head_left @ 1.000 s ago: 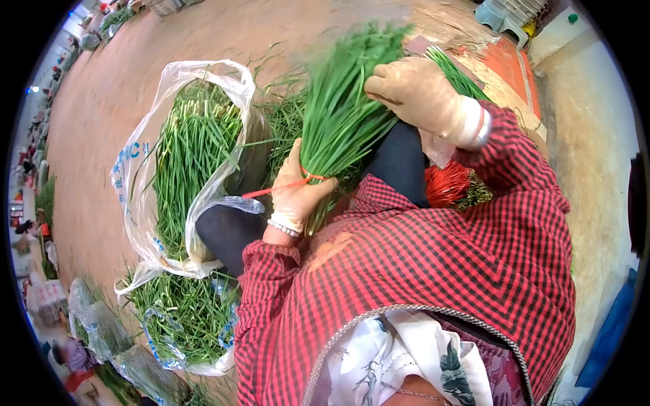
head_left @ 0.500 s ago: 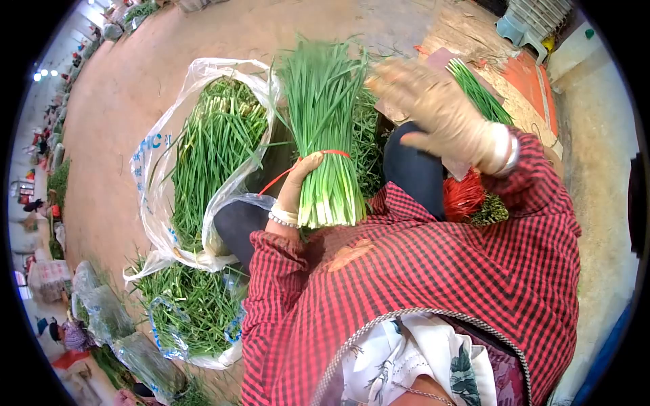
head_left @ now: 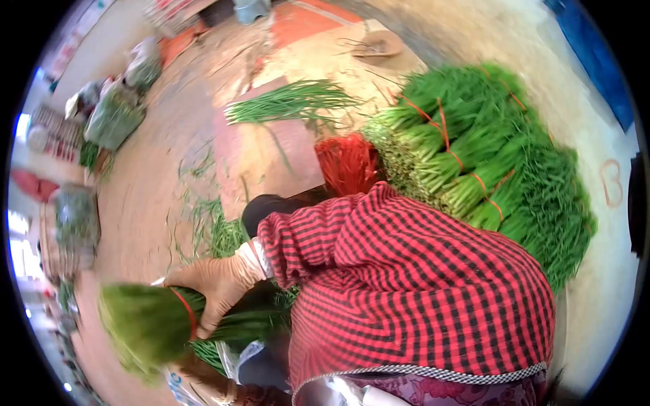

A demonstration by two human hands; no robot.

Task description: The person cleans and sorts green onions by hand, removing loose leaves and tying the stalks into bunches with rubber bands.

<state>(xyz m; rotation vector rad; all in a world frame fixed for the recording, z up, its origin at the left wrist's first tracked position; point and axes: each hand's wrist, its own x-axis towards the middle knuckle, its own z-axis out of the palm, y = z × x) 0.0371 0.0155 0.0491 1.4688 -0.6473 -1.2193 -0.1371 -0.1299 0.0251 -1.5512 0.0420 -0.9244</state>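
Note:
A thick bundle of long green stalks (head_left: 145,328), bound with a red band, lies sideways at the lower left, its near end blurred. My gloved right hand (head_left: 217,284) wraps round it from above, beside the band. Beneath the bundle is my left hand (head_left: 203,375), partly hidden, with its fingers out of sight behind the stalks. More green stalks and part of a clear plastic bag show under my hands.
Tied green bundles (head_left: 501,169) are piled at the right, beside red ties (head_left: 347,164). Loose stalks (head_left: 291,101) lie on a flat board (head_left: 288,152). Cut leaves (head_left: 220,227) litter the floor. Filled bags (head_left: 115,115) stand at the upper left.
The view has swung to the right, bringing the pile of tied bundles into sight. The held bundle has gone from upright to sideways, and my right hand has taken hold of it.

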